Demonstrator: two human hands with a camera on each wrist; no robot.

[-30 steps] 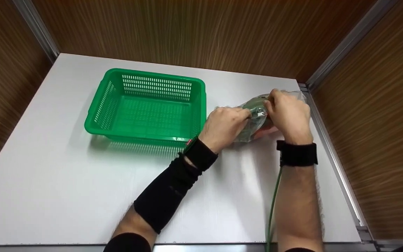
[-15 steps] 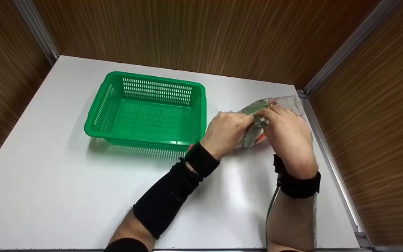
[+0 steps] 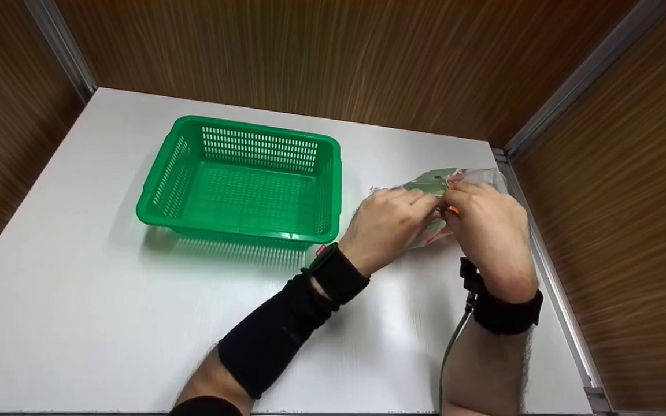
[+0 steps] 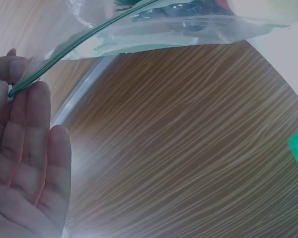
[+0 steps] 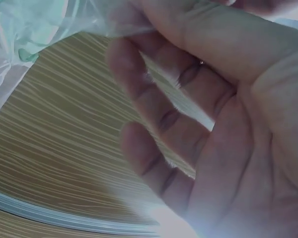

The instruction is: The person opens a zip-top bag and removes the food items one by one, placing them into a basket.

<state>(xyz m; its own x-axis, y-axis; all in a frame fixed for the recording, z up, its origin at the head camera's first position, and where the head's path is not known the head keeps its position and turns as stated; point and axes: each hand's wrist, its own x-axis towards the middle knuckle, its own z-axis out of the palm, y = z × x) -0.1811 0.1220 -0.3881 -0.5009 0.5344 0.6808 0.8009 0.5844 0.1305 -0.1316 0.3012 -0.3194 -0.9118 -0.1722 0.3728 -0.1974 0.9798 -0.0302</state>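
A clear zip bag (image 3: 434,180) with green and orange-red colours showing lies at the right of the white table, partly covered by both hands. My left hand (image 3: 391,225) pinches its edge; in the left wrist view the thumb and fingers (image 4: 38,106) meet at the end of the green zip strip (image 4: 84,37). Close beside it, my right hand (image 3: 489,231) holds the bag too. Thumb and forefinger pinch the clear plastic (image 5: 102,20) in the right wrist view, the other fingers (image 5: 159,111) loosely bent. What the bag contains is hard to make out.
Left of the hands stands a green plastic basket (image 3: 240,230) with slotted walls. Wood-grain panels (image 3: 287,58) enclose the back and sides of the white table (image 3: 107,323). A green cable (image 3: 454,341) runs from the right wristband.
My right hand has come nearer and leftward, with its wrist bent, so its fingertips now lie beside those of my left hand. The left hand has shifted slightly right, still gripping the bag.
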